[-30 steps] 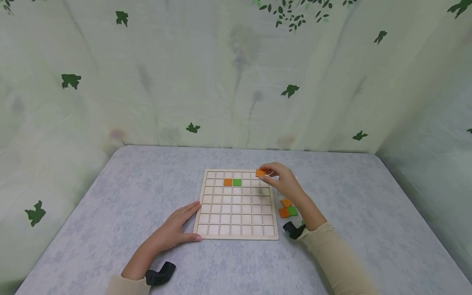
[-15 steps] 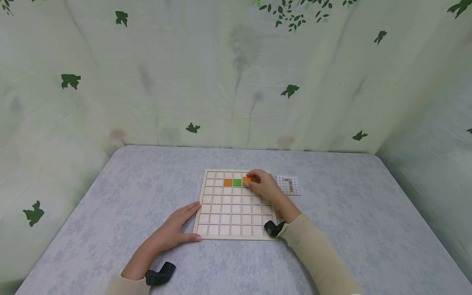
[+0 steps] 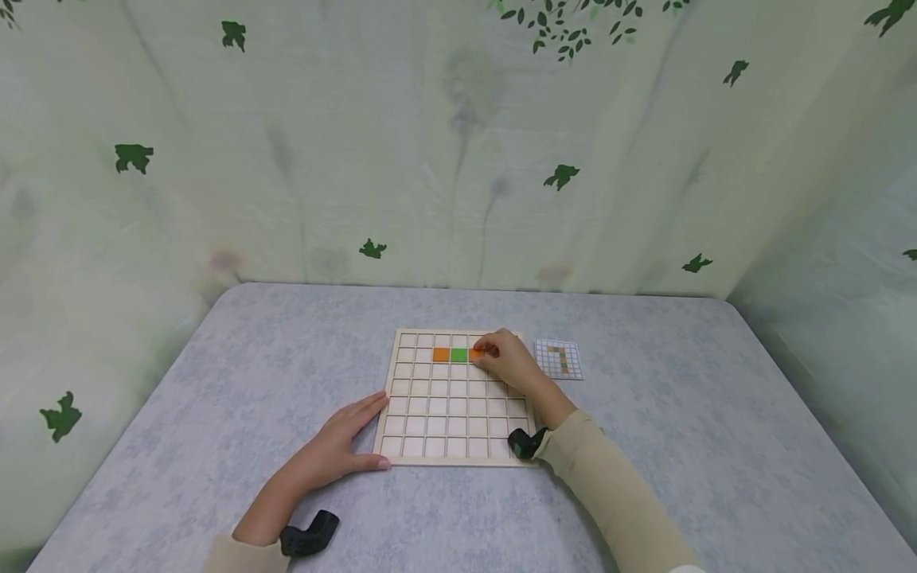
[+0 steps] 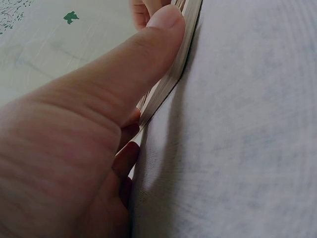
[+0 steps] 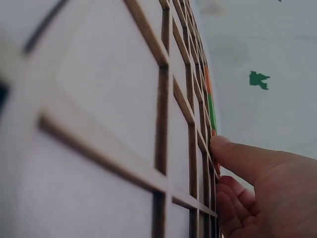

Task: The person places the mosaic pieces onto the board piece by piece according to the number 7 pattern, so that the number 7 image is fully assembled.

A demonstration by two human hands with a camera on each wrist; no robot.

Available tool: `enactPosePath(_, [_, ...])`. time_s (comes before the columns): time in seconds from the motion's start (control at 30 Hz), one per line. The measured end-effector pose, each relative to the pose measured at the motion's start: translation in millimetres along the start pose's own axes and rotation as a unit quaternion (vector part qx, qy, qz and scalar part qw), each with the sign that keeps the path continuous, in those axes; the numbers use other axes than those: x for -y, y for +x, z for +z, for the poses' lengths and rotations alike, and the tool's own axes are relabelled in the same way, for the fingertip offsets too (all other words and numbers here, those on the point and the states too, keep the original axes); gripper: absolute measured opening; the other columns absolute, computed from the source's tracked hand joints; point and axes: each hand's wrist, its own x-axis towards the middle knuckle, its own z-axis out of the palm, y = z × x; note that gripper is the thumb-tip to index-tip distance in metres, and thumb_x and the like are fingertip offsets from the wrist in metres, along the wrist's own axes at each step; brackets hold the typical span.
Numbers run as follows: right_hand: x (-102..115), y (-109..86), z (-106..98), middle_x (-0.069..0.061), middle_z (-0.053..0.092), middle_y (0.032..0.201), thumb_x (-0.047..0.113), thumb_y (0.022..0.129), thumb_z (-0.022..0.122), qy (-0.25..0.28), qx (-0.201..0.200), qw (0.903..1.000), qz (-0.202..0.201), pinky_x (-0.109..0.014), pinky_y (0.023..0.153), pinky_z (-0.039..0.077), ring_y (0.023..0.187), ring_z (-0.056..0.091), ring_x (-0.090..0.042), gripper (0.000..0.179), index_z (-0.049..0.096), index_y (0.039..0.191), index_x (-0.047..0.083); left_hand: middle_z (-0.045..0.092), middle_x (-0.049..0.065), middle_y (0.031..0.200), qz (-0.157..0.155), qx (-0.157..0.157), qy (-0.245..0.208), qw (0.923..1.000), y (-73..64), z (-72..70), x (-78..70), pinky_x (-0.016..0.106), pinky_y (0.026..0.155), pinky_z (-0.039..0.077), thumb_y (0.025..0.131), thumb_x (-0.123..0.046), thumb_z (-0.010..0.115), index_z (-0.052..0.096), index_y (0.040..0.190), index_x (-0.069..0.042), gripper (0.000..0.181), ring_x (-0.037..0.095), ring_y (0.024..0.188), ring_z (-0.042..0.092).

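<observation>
A wooden grid board [image 3: 437, 406] lies on the table, with an orange tile [image 3: 442, 355] and a green tile [image 3: 459, 355] side by side in its second row from the back. Just right of the green one, my right hand [image 3: 507, 360] pinches another orange tile [image 3: 474, 355] down at its cell. The right wrist view has the thumb [image 5: 223, 142] against that tile's edge. My left hand [image 3: 337, 442] rests at the board's front left corner, its fingers straight along the left side and the thumb [image 4: 148, 54] at the front edge.
A small pattern card [image 3: 560, 360] with a printed grid of coloured squares lies right of the board. A sliver of a green tile [image 3: 602, 430] peeks out by the right sleeve; the forearm hides the other loose tiles. A leaf-printed curtain [image 3: 458, 159] hangs behind the table [image 3: 301, 334].
My right hand has carried the orange tile left and down from over the board's back right part to beside the green tile. This uncovered the card. The left hand has stayed in place.
</observation>
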Motion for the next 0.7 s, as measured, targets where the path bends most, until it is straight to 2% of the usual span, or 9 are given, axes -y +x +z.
enactPosePath(0.1, [2.5,-0.7,-0.7,-0.002,0.053,0.093,0.017,0.083,0.066,0.004,0.004,0.9999,0.016,-0.031,0.072,0.043,0.081,0.048,-0.017,0.024,0.065,0.105,0.01,0.025,0.009,0.145,0.0,-0.001,0.0,1.0,-0.5,-0.4,-0.3,0.055,0.099,0.019,0.069,-0.053,0.07,0.03,0.141,-0.007,0.094,0.034,0.13,0.022])
enactPosePath(0.23, [8.1,-5.2,-6.6,-0.005,0.055,0.102,0.018,0.084,0.065,0.035,-0.001,0.9989,0.03,-0.032,0.078,0.045,0.091,0.052,-0.017,0.034,0.06,0.116,0.009,0.025,0.01,0.145,0.002,0.0,0.001,1.0,-0.3,-0.6,-1.0,0.055,0.099,0.02,0.069,-0.052,0.07,0.03,0.141,-0.007,0.094,0.034,0.129,0.022])
enactPosePath(0.37, [14.6,-13.6,-19.2,-0.013,0.054,0.111,0.015,0.085,0.063,0.087,-0.019,0.996,0.003,-0.037,0.084,0.043,0.1,0.051,-0.025,0.04,0.053,0.123,0.004,0.025,0.01,0.145,0.002,0.001,0.001,1.0,-0.1,-0.6,-1.3,0.055,0.099,0.02,0.069,-0.051,0.07,0.03,0.141,-0.006,0.094,0.034,0.13,0.022])
enactPosePath(0.5, [18.0,-26.4,-35.6,-0.016,0.053,0.116,0.019,0.084,0.065,0.118,-0.047,0.9914,-0.031,-0.039,0.087,0.041,0.104,0.049,-0.03,0.045,0.052,0.124,0.004,0.026,0.011,0.145,0.002,0.001,0.004,1.0,-0.4,-1.0,-1.6,0.055,0.099,0.02,0.069,-0.052,0.07,0.03,0.141,-0.006,0.095,0.034,0.129,0.023])
enactPosePath(0.7, [16.1,-57.0,-59.5,-0.01,0.053,0.119,0.028,0.083,0.065,0.111,-0.074,0.99,-0.046,-0.041,0.09,0.039,0.105,0.048,-0.024,0.047,0.053,0.123,0.007,0.026,0.01,0.145,-0.004,0.002,0.006,1.0,0.7,-1.5,-3.7,0.055,0.099,0.02,0.068,-0.054,0.069,0.03,0.141,-0.006,0.096,0.035,0.129,0.023])
